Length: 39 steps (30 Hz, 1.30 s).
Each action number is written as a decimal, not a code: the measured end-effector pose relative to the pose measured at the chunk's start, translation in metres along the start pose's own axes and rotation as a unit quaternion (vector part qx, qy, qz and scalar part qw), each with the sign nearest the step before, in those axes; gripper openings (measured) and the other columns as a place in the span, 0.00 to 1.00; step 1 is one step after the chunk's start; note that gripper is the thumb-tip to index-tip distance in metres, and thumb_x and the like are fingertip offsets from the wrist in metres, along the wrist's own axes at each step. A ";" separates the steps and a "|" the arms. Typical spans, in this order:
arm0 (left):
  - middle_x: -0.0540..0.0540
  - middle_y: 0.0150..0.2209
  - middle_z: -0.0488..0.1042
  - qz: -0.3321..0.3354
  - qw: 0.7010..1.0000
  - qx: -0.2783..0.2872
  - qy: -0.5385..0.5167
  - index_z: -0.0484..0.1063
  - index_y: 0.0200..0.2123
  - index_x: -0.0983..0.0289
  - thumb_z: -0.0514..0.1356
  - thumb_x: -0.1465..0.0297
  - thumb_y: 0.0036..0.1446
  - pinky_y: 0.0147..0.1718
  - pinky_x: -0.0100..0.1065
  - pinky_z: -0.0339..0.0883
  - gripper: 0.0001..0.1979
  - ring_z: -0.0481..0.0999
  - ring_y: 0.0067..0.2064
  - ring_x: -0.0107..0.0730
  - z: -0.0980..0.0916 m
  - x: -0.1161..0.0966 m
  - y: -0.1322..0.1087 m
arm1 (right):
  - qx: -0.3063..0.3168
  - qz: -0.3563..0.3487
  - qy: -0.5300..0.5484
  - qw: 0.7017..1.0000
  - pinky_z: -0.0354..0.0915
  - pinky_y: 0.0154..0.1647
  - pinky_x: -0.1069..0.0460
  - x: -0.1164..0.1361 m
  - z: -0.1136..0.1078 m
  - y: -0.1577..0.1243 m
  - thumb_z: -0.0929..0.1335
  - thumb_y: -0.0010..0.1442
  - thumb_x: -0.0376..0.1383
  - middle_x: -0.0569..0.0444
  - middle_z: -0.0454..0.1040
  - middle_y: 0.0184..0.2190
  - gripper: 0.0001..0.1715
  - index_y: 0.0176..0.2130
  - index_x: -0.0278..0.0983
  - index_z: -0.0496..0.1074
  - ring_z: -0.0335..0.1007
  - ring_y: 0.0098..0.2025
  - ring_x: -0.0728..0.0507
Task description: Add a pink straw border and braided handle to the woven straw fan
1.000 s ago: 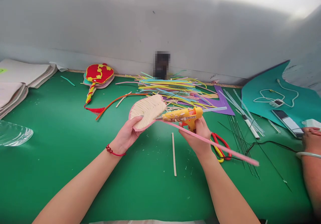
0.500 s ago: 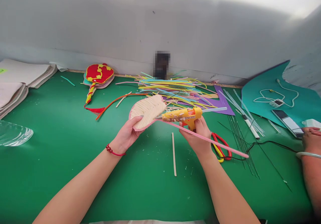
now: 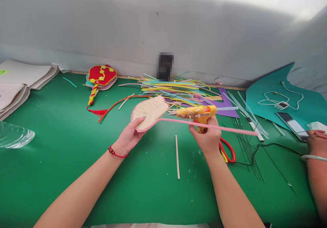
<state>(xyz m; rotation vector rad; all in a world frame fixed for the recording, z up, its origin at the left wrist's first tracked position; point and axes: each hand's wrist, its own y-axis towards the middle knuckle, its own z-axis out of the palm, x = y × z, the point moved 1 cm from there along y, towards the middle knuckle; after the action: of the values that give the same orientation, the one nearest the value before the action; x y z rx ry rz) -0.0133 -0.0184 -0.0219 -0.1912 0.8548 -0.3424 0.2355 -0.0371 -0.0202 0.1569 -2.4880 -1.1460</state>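
Observation:
My left hand (image 3: 131, 136) pinches the lower left edge of a leaf-shaped fan panel (image 3: 150, 111), cream strips in a herringbone pattern with a pink rim. A long pink pipe cleaner (image 3: 199, 123) runs from the panel's lower edge out to the right, its far end free. In my right hand (image 3: 208, 136) is a yellow hot glue gun (image 3: 196, 114), a clear glue stick poking from its back. The nozzle points left, just clear of the panel. A short cream strip (image 3: 177, 156) lies on the green table below.
Behind lies a pile of coloured pipe cleaners (image 3: 176, 90). A red and yellow fan (image 3: 102, 75) rests at the back left. Red-handled scissors (image 3: 228, 149), dark wires (image 3: 245, 146) and a phone (image 3: 292, 126) lie right. Another person's hand (image 3: 318, 141) is at the right edge.
My right hand has drawn the glue gun right and slightly up, away from the panel. The pipe cleaner's free end has swung upward. My left hand holds the panel almost still.

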 end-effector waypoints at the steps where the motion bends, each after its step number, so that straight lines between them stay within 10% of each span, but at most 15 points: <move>1: 0.59 0.53 0.72 -0.003 1.000 0.011 0.006 0.63 0.58 0.66 0.57 0.76 0.55 0.39 0.25 0.75 0.25 0.77 0.47 0.36 0.000 -0.001 0.000 | 0.014 0.023 -0.003 1.000 0.64 0.31 0.49 -0.008 0.002 0.002 0.66 0.53 0.45 0.53 0.64 0.28 0.14 0.33 0.37 0.65 0.63 0.30 0.44; 13: 0.62 0.46 0.77 -0.064 0.966 -0.028 0.249 0.74 0.45 0.69 0.65 0.73 0.47 0.35 0.28 0.73 0.18 0.78 0.41 0.36 -0.029 -0.018 0.009 | 0.192 0.189 -0.178 0.946 0.61 0.39 0.46 -0.085 0.028 -0.012 0.66 0.52 0.48 0.46 0.66 0.35 0.23 0.40 0.33 0.68 0.62 0.39 0.39; 20: 0.63 0.49 0.75 -0.053 0.962 -0.020 0.266 0.73 0.46 0.68 0.69 0.68 0.41 0.49 0.38 0.67 0.26 0.75 0.48 0.43 -0.033 -0.017 -0.003 | 0.097 0.189 -0.121 0.970 0.63 0.39 0.42 -0.053 0.003 -0.002 0.65 0.55 0.53 0.39 0.68 0.40 0.28 0.39 0.31 0.71 0.65 0.42 0.36; 25: 0.62 0.51 0.73 -0.027 0.941 -0.007 0.336 0.71 0.49 0.66 0.68 0.64 0.42 0.52 0.42 0.64 0.28 0.71 0.52 0.47 -0.034 -0.013 -0.003 | 0.349 0.163 0.219 0.896 0.66 0.36 0.50 0.004 -0.010 0.004 0.64 0.58 0.49 0.51 0.73 0.34 0.18 0.35 0.38 0.72 0.70 0.36 0.45; 29: 0.60 0.44 0.75 0.037 0.854 -0.100 0.509 0.67 0.52 0.65 0.66 0.58 0.45 0.46 0.41 0.66 0.32 0.74 0.46 0.47 -0.039 -0.014 -0.007 | 0.453 0.113 0.222 0.856 0.64 0.33 0.52 0.036 -0.007 -0.008 0.66 0.56 0.49 0.55 0.72 0.32 0.17 0.33 0.38 0.70 0.68 0.34 0.47; 33: 0.60 0.44 0.70 0.230 0.649 -0.187 0.701 0.68 0.48 0.63 0.58 0.59 0.55 0.44 0.42 0.63 0.20 0.71 0.44 0.44 -0.033 -0.022 -0.021 | 0.487 0.073 0.175 0.853 0.62 0.30 0.54 0.053 -0.005 -0.020 0.68 0.56 0.46 0.56 0.71 0.32 0.14 0.33 0.38 0.68 0.68 0.33 0.48; 39: 0.54 0.37 0.70 0.240 0.602 0.111 0.753 0.69 0.35 0.62 0.54 0.67 0.59 0.39 0.34 0.64 0.06 0.70 0.40 0.35 -0.020 -0.011 -0.027 | 0.480 -0.042 0.055 0.875 0.61 0.30 0.53 0.074 -0.005 -0.034 0.71 0.54 0.38 0.56 0.71 0.30 0.10 0.30 0.37 0.65 0.68 0.32 0.46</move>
<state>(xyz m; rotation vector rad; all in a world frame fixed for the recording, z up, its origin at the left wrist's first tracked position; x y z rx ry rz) -0.0410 -0.0399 -0.0187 0.7171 2.4801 -0.0014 0.1681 -0.0824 -0.0198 0.5752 -2.7180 0.1780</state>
